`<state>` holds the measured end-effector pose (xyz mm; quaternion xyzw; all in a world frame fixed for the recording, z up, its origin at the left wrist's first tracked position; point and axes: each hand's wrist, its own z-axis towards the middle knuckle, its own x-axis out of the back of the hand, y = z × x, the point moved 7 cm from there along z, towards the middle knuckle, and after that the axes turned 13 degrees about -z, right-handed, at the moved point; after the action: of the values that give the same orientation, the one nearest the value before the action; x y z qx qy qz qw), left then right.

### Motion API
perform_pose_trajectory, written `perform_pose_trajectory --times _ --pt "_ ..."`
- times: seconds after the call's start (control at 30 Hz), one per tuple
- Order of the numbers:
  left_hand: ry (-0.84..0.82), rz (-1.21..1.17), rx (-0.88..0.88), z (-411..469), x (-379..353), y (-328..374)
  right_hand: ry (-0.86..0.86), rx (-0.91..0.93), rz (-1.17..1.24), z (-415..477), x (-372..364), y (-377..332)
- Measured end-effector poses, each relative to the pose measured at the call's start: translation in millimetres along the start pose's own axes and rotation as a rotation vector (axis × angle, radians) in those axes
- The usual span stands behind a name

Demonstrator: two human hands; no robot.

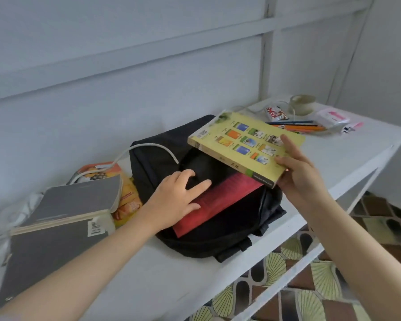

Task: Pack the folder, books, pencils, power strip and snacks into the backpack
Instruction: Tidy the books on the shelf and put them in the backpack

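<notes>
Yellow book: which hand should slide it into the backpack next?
Right. The right hand grips the yellow book over the backpack opening, while the left hand rests on the red folder and flap, likely holding the mouth open.

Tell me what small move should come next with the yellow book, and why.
Probably tilt the yellow book down and slide it into the backpack on top of the red book. The right hand grips it by one corner above the open mouth, the red book sits partway in, and the left hand rests on the fabric and the red book.
</notes>
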<state>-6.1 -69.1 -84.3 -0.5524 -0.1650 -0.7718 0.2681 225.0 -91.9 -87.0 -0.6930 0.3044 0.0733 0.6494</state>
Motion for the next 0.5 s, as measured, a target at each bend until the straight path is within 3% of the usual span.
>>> perform_pose_trajectory --times 0.1,0.27,0.5 --pt "-0.078 -0.134 0.029 13 7 -4 0.022 0.0 -0.002 -5 11 3" --pt "-0.172 -0.455 0.295 36 25 -50 0.067 -0.036 0.047 -7 26 14" --pt "-0.331 -0.427 0.342 38 8 -66 0.053 -0.055 0.023 -15 41 19"
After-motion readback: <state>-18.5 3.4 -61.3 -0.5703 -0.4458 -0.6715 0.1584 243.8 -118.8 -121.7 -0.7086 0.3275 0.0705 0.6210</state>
